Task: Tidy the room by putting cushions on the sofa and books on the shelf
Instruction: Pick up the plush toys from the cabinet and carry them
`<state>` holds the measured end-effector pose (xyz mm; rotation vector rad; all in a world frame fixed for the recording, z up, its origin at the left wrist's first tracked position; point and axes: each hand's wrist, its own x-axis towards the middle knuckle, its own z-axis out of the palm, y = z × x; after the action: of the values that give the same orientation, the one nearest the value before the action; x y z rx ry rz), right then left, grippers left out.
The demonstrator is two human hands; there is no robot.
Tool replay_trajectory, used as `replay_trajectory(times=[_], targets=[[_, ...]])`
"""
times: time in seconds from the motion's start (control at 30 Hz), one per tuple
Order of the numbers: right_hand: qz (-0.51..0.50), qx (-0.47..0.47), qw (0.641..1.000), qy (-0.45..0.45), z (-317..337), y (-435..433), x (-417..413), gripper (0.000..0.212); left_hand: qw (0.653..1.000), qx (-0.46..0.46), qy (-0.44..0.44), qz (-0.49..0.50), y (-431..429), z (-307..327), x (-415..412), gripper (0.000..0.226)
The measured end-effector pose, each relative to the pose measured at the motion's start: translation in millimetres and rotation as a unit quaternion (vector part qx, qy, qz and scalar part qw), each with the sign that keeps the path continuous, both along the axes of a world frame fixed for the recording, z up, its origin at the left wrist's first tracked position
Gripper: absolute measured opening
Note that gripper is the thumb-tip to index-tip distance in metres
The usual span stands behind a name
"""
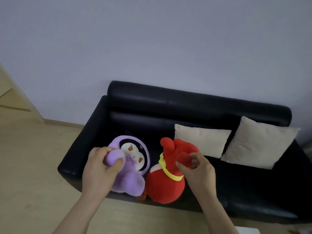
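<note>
Counts: one sofa, two cushions, two plush toys, two hands.

One black glossy leather sofa [185,102] is set against a plain pale wall [152,39], on a light wooden floor [33,166].

Two cushions are seen on the sofa seat, both leaned against the backrest. The first beige square fabric cushion [200,140] is near the middle. The second beige square fabric cushion [258,142] is towards the right end, tilted, with its near corner overlapping the first; whether they touch cannot be told.

Two plush toys are seen at the sofa's left end, side by side and touching near the seat's front edge. The purple hooded plush toy with a white face [133,181] is on the left, face up. The red rounded plush toy [164,186] is on the right, and a yellow band [168,171] is wrapped around its neck.

The left hand [99,171] is clamped on the purple hooded plush toy with a white face: a soft purple lobe is squeezed between curled fingers and thumb. The right hand [197,171] is closed on the red rounded plush toy: a red lobe at its top is pinched between thumb and curled fingers. Both forearms are bare.

A pale wooden panel [13,98] is seen at the far left edge. A white object [248,231] is cut off at the bottom right; what it is cannot be told.
</note>
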<state>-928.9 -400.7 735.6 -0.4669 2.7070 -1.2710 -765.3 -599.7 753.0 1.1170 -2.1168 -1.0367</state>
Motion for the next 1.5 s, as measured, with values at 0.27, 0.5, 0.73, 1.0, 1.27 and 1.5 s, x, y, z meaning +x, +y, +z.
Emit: replay_trajectory(times=[0.27,0.5,0.73,1.0,1.27,1.5], targets=[[-0.020,0.013,0.999,-0.036,-13.8,-65.6,-42.0,0.043,1.000,0.000,-0.027,-0.012,-75.0,-15.1,-40.4,0.022],[-0.019,0.033,0.997,-0.066,-36.7,-130.9,-121.0,0.043,0.998,-0.019,-0.062,-0.013,-138.3,-33.6,-113.5,0.023],[-0.013,0.049,0.996,-0.079,-47.0,-177.8,-191.4,0.042,0.992,-0.056,-0.108,-0.016,-187.9,-47.4,-183.3,0.027],[-0.025,0.093,0.990,-0.108,-68.5,-206.0,-229.6,0.027,0.988,-0.033,-0.146,-0.026,-219.3,-78.9,-218.8,0.030],[-0.056,0.144,0.975,-0.159,-97.9,-220.4,-220.1,0.030,0.982,0.006,-0.177,-0.062,-248.1,-105.6,-221.7,0.031],[-0.101,0.145,0.964,-0.201,-119.0,-232.7,-211.8,0.041,0.979,0.035,-0.185,-0.079,-272.2,-126.6,-215.6,0.029]])
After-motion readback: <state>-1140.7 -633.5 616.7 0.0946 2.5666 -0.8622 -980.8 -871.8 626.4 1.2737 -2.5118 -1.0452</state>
